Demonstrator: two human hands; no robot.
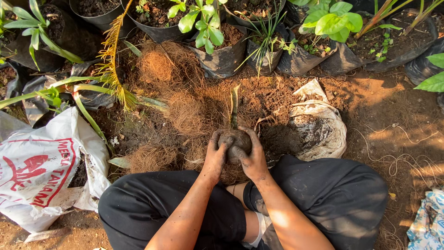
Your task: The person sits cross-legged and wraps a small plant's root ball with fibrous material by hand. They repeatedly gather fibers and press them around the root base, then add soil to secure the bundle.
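Both hands are cupping a round ball of dark soil (237, 140) near the middle of the scene, just beyond the person's knees: the left hand (216, 155) is wrapping its left side and the right hand (252, 157) is pressing against its right, fingers curled tight around it. A narrow leaf (234, 106) is standing up out of the ball. Loose, stringy brown coconut fibre (185, 109) is lying on the far left side, crowding that edge. A crumpled white sack (319, 122) is sitting to the right, holding dirt. Black plastic plant bags (222, 58) are lining the far edge, while bare earth (393, 111) is lying open on the right.
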